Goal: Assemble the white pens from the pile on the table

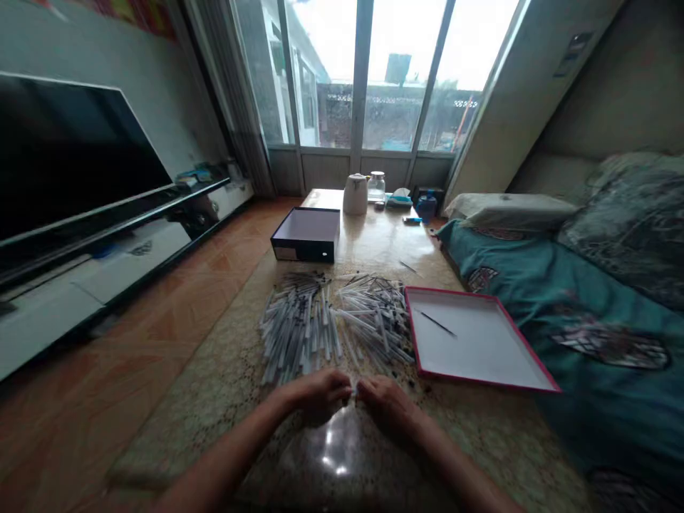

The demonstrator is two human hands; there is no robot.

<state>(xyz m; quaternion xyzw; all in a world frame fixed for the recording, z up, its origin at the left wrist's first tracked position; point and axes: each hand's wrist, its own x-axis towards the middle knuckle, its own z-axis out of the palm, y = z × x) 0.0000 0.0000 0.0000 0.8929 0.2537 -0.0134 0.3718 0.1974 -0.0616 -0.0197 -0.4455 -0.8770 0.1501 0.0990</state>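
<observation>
My left hand (325, 395) and my right hand (385, 400) meet above the near part of the table, fingers closed in a pinch. Between their fingertips is a small whitish thing, too small to make out. Just beyond my left hand lies a pile of translucent pen barrels (299, 331), mostly pointing toward me. Beyond my right hand is a second, looser pile of clear and dark-tipped pen parts (374, 317). On the right, a red-edged shallow box lid (486, 349) lies with its white inside up, and one thin dark pen refill (438, 324) rests in it.
An open dark box (304, 249) stands behind the left pile. Farther back on the patterned table (214, 392) are a kettle (355, 196), a glass jar (377, 187) and a tissue pack (400, 199). A sofa with a teal cover (529, 285) runs along the right.
</observation>
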